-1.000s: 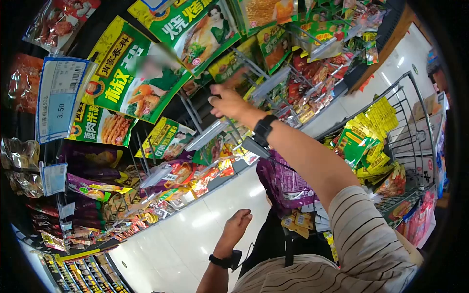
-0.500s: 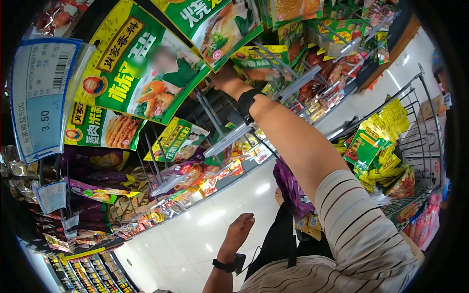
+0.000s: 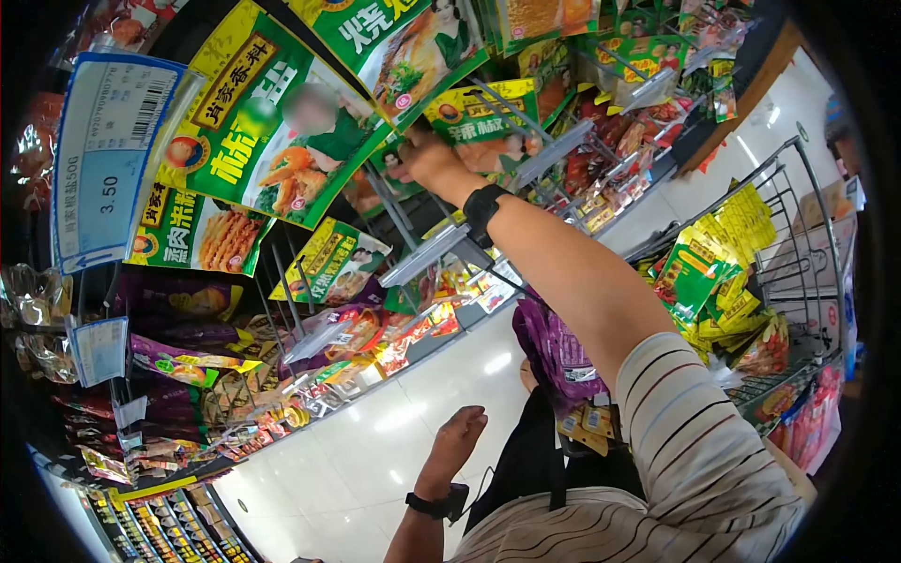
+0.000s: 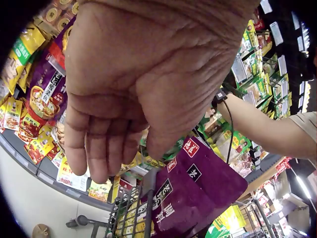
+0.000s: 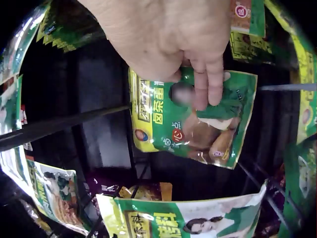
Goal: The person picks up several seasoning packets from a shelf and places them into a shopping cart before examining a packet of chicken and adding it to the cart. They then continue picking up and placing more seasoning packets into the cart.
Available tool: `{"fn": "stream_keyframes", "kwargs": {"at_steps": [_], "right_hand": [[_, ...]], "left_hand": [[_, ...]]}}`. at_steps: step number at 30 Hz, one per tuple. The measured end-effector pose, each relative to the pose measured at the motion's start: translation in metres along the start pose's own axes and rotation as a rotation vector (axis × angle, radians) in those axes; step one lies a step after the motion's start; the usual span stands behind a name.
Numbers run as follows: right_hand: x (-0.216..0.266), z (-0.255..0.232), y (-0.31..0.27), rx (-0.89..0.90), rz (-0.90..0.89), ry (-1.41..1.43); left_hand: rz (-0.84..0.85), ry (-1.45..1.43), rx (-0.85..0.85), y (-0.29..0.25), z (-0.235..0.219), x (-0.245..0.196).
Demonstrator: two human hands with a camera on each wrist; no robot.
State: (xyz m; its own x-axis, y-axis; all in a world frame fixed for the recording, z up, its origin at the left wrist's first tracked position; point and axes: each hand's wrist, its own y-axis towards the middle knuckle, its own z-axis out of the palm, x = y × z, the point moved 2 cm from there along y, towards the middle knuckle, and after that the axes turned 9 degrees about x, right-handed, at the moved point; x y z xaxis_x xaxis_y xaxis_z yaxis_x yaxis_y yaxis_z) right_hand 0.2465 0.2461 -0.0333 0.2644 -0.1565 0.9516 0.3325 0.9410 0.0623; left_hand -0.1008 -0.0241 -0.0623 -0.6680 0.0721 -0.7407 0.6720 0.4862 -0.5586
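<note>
Gripping hand: your right hand (image 5: 168, 37) pinches the green packet (image 5: 208, 136) near its upper edge.
Packet's place: between the rack's metal prongs (image 5: 64, 123).
Left hand (image 3: 454, 446): fingers relaxed, holding nothing.
Likely feel: light, limp, slick film; contents may shift.
Best hold: pinch the top seal; avoid squeezing the middle.

Left grip (image 4: 143, 74) — purple packet (image 4: 198, 191) and wire basket (image 4: 130, 210) nearby
</note>
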Motion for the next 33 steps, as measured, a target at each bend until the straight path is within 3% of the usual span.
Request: {"fn": "stream_keyframes", "kwargs": {"at_steps": [1,4,6,9,13,14,17,25,26,29,33], "right_hand": [[0.005,0.000,-0.007,-0.006,-0.007,0.005],[-0.005,-0.009,-0.017,0.071,-0.308,-0.419],[0.012,-0.009,-0.039,0.147,0.003,-0.288],[0.029,-0.011,-0.063,0.152,0.157,-0.116],[0.050,-0.015,-0.090,0.176,0.216,-0.263],[0.030,-0.019,-0.082,0.196,0.195,-0.231],[0.053,-0.018,-0.113,0.114,0.029,-0.201],[0.056,-0.031,-0.131,0.193,0.186,-0.236],[0.050,-0.031,-0.132,0.166,0.151,-0.158],[0.047,-0.040,-0.141,0.153,0.055,-0.318],[0.054,-0.071,-0.167,0.170,0.115,-0.138]], "left_hand": [[-0.020,0.003,0.014,-0.001,0.002,-0.002],[-0.062,0.002,0.044,-0.002,0.009,-0.008],[-0.060,-0.008,0.054,-0.002,0.015,-0.010],[-0.069,-0.004,0.068,-0.005,0.023,-0.021],[-0.067,-0.054,0.091,-0.007,0.034,-0.020],[-0.067,-0.054,0.094,-0.007,0.036,-0.021],[-0.056,-0.015,0.103,-0.006,0.041,-0.020],[-0.033,0.057,0.126,-0.004,0.052,-0.023],[-0.027,0.066,0.127,-0.003,0.053,-0.024],[-0.015,0.076,0.126,-0.003,0.057,-0.028],[0.014,0.115,0.147,0.000,0.062,-0.031]]}}
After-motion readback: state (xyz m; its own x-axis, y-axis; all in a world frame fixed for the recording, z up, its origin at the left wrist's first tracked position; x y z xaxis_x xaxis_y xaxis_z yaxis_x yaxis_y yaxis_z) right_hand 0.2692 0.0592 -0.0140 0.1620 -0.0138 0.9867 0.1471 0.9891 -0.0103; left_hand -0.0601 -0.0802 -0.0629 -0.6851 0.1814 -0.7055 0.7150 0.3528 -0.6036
